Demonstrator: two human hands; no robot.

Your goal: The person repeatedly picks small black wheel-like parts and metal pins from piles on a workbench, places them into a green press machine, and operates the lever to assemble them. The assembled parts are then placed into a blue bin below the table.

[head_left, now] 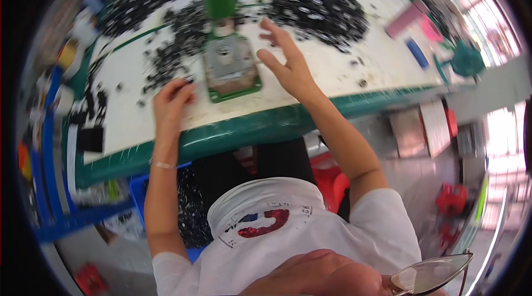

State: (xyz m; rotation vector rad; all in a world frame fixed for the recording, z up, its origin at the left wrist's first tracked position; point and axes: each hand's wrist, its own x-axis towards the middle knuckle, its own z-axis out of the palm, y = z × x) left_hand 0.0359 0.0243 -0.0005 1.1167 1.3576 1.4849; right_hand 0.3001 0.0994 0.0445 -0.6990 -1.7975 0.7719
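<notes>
A green bench press (219,5) stands at the middle of the white table, its metal plate (228,66) set on a green base. My left hand (170,102) is left of the base, thumb and fingers pinched on a small dark part (189,78) whose exact kind is too small to make out. My right hand (288,63) hovers right of the press with its fingers apart and nothing in them. Loose small black pieces (172,55) are scattered just beyond my left hand. Farther right, past my right hand, spreads a large heap of shiny black pieces (316,8).
Another black heap (138,5) covers the far left. A pink cylinder (402,19), a blue bar (417,54) and a teal object (465,60) are at the right. Green padding (249,127) wraps the table's front edge. Below, a blue bin (137,196) by my legs holds black pieces.
</notes>
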